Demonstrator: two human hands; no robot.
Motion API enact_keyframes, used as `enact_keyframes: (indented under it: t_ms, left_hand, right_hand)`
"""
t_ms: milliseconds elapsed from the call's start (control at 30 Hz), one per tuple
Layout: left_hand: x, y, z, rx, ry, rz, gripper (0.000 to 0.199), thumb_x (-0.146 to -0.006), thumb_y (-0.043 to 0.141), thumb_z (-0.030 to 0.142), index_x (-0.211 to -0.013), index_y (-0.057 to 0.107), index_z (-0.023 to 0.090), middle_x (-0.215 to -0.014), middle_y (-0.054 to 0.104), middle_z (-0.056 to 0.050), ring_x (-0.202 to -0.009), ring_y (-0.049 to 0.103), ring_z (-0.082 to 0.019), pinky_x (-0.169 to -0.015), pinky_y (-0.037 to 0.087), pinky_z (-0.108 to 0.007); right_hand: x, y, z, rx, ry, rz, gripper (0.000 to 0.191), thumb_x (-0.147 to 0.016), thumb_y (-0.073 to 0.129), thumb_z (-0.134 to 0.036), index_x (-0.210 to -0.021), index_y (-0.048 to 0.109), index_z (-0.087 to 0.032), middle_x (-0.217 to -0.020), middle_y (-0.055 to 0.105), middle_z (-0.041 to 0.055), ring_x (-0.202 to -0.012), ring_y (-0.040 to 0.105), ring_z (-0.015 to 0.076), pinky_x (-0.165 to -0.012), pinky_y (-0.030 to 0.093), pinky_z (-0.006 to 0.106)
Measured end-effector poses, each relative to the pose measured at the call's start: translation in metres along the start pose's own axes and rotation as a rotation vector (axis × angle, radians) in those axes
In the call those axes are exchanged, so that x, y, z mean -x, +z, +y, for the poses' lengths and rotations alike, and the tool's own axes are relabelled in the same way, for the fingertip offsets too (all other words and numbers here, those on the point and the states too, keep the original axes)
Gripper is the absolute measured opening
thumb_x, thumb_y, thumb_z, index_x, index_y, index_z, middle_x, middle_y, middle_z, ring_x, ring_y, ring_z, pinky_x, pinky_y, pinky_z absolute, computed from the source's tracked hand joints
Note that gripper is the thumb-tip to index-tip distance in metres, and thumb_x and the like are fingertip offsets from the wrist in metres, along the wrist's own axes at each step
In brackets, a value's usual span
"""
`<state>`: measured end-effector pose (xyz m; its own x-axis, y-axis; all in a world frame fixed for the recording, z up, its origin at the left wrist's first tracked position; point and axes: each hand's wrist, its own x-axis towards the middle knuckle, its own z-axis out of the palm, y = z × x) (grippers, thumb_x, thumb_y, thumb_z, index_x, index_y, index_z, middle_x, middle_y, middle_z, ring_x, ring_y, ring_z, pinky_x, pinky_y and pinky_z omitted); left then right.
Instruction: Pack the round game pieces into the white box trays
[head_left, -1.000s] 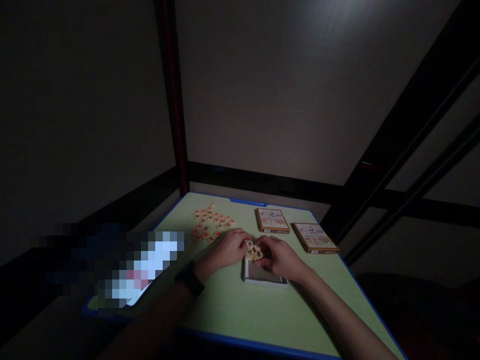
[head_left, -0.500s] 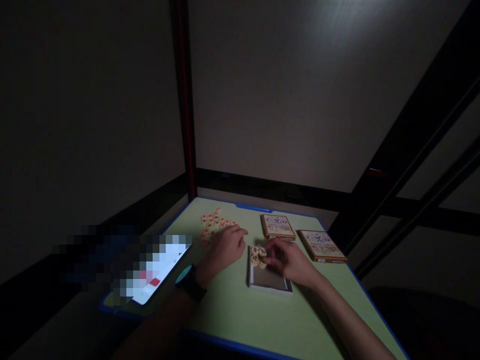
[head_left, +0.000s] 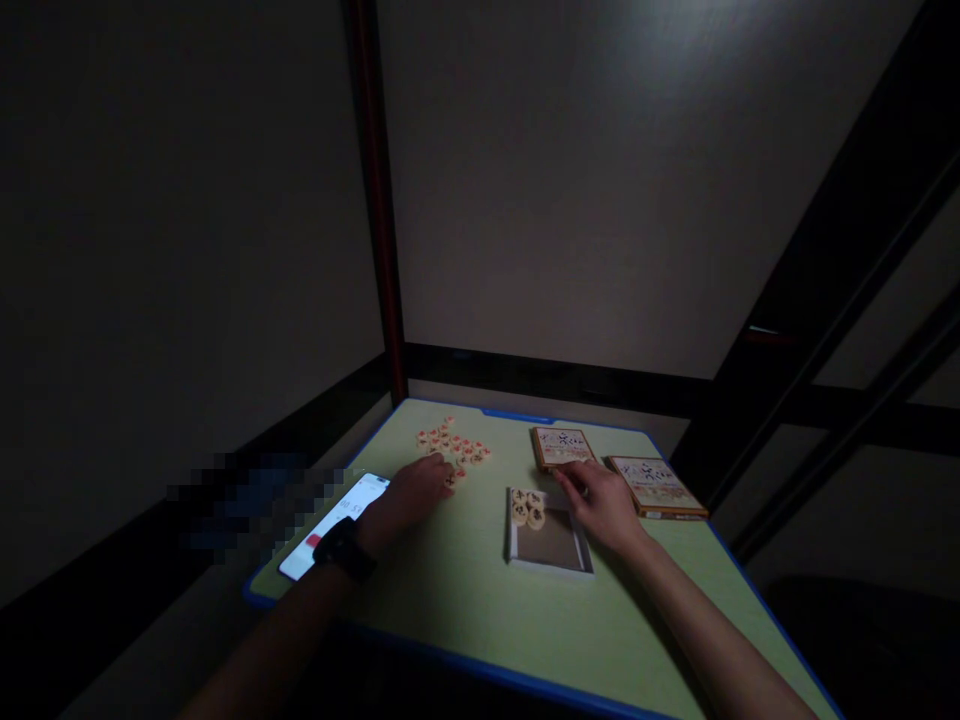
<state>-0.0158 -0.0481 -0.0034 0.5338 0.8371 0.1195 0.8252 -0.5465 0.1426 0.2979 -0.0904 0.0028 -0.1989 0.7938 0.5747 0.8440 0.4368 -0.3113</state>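
My left hand point(head_left: 416, 490), with a dark watch on its wrist, is at the near edge of a loose group of round Chinese chess pieces point(head_left: 466, 446). Its fingers curl down around a dark-lettered piece point(head_left: 450, 481); their undersides are hidden. My right hand point(head_left: 600, 500) hovers over the right rim of a shallow tray point(head_left: 551, 545), thumb and forefinger slightly apart, with nothing visible between them. Several black-lettered pieces point(head_left: 528, 508) lie flat, close together in the tray's far left corner.
Two printed boxes point(head_left: 562, 445) point(head_left: 656, 483) lie beyond and right of the tray. A lit phone point(head_left: 334, 525) rests at the table's left edge beside my left wrist. The green table point(head_left: 465, 610) has a blue rim, and walls stand close behind and to the left.
My left hand has drawn back leftward to the loose pieces. My right hand has let go of a piece in the tray and moved up and right. The view has shifted slightly.
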Motion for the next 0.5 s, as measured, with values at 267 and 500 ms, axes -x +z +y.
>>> enact_keyframes:
  t_ms: [267,500]
  left_hand:
    - [0.0,0.001,-0.001,-0.029,-0.027,0.027,0.009,-0.091,0.05,0.016,-0.093,0.058,0.017,-0.105,0.063,-0.009,-0.099,0.058,-0.021,-0.089,0.047,-0.033]
    - [-0.001,-0.018,-0.008,-0.007,-0.029,0.129,0.013,-0.095,0.044,0.02,-0.093,0.056,0.018,-0.102,0.062,-0.008,-0.094,0.058,-0.02,-0.086,0.046,-0.031]
  right_hand:
    - [0.0,-0.001,-0.001,0.073,-0.027,-0.035,0.03,-0.095,0.044,-0.033,-0.088,0.069,-0.018,-0.078,0.069,0.0078,-0.073,0.062,0.0209,-0.068,0.044,0.03]
    - [0.001,0.0,-0.003,0.112,-0.036,-0.066,0.032,-0.096,0.042,-0.033,-0.088,0.069,-0.019,-0.079,0.069,0.0083,-0.073,0.063,0.0212,-0.068,0.044,0.03]
